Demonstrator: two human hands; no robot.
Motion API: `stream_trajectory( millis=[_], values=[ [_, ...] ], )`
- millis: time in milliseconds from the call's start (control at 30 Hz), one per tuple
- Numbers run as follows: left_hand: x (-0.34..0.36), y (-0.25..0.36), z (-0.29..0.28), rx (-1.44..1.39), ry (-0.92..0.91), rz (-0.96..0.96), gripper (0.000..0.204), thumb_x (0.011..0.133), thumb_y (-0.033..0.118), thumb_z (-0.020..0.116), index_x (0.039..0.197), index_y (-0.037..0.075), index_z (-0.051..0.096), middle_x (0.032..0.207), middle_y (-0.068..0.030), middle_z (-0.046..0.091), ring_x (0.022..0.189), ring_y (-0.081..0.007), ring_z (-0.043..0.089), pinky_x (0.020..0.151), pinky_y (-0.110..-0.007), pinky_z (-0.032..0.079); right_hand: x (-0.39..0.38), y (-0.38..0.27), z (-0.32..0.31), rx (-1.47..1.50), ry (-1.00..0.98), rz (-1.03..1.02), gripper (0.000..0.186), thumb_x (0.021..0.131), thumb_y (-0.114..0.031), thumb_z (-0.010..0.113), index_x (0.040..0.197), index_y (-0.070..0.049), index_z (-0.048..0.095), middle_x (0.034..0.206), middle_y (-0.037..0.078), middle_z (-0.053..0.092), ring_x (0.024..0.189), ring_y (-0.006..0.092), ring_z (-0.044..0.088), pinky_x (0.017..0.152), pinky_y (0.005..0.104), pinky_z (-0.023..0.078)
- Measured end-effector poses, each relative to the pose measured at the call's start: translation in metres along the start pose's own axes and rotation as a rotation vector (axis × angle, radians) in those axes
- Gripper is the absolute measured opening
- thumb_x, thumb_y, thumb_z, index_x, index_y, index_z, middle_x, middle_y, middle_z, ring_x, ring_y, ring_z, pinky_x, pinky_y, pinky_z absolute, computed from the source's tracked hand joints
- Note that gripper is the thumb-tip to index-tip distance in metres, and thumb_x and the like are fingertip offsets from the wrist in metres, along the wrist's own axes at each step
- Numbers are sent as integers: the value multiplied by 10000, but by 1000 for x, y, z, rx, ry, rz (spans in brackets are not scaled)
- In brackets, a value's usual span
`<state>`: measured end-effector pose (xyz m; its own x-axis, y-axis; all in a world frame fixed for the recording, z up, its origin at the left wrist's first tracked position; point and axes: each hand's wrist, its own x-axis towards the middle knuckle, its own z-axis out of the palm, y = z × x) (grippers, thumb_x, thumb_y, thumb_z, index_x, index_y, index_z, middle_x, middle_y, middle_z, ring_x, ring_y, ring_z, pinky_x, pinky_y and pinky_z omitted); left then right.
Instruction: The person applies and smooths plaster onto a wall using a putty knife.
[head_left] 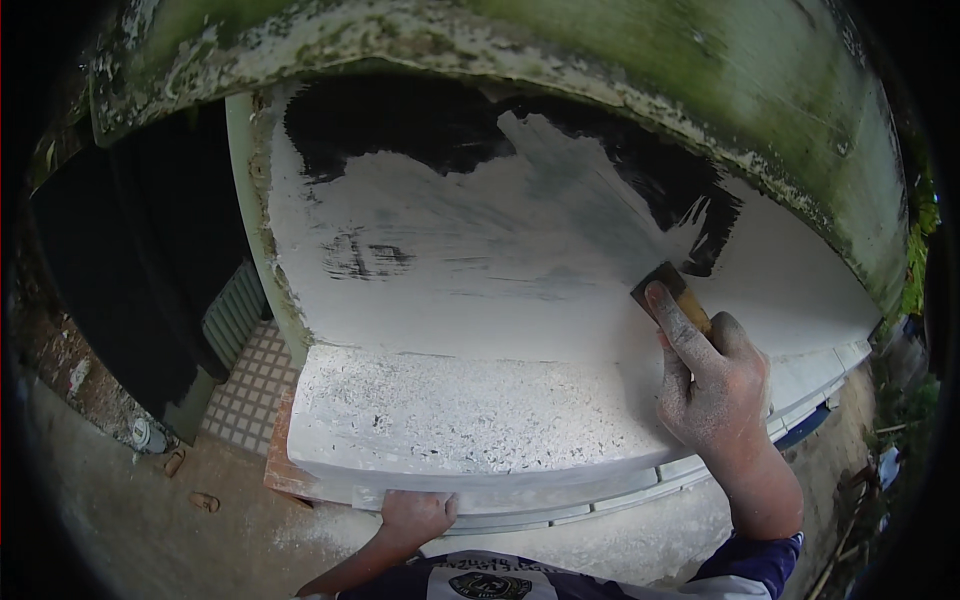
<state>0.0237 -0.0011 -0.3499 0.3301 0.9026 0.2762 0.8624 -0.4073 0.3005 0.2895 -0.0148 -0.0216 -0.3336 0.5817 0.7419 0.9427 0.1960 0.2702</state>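
Observation:
In my right hand (715, 385) is a scraper (690, 305) with a dark flat blade and a yellowish wooden handle. White dust coats the fingers, and the index finger lies along the tool. The blade touches or nearly touches the white wall (480, 215), just below a streaked patch of black coating (400, 115). Low at the front, my left hand (418, 518) is closed against the front edge of a white ledge (450, 410). A pale flat patch shows beside its knuckles; whether the hand grips this or the ledge is unclear.
Dark flecks litter the ledge top. A mossy concrete overhang (780, 110) curves above the wall. To the left are a dark panel (120, 270), a tiled floor (245, 385) and a pair of sandals (204, 501). Plants and debris line the right side.

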Motion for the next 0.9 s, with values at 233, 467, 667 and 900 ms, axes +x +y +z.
stream_trajectory(
  millis=[233, 467, 667, 900],
  values=[
    [-3, -2, 4, 67, 186, 95, 332, 881, 423, 649, 1041, 189, 820, 948, -139, 761, 889, -382, 725, 772, -557, 572, 19, -16, 0, 60, 86, -88, 595, 828, -27, 742, 1383, -241, 712, 711, 109, 480, 547, 271, 534, 518, 425, 468],
    [-5, 0, 7, 10, 115, 75, 273, 854, 399, 704, 1027, 214, 805, 943, -132, 721, 877, -381, 700, 792, -582, 547, 25, -22, -2, 21, 46, -66, 662, 781, -55, 732, 1406, -270, 697, 724, 92, 482, 548, 250, 523, 504, 408, 461],
    [-3, 3, 5, 13, 207, 50, 316, 844, 402, 702, 1077, 216, 806, 957, -164, 722, 894, -422, 699, 806, -593, 548, 14, -9, -6, -6, 27, -87, 670, 776, -54, 729, 1409, -272, 695, 729, 95, 482, 554, 259, 528, 511, 410, 470],
    [0, 0, 5, 14, 158, 48, 338, 850, 399, 706, 1102, 194, 801, 953, -166, 719, 884, -424, 695, 809, -595, 544, 22, -17, 0, -9, 63, -118, 707, 728, -81, 722, 1412, -259, 697, 753, 90, 474, 567, 238, 531, 486, 377, 450]
  ],
)
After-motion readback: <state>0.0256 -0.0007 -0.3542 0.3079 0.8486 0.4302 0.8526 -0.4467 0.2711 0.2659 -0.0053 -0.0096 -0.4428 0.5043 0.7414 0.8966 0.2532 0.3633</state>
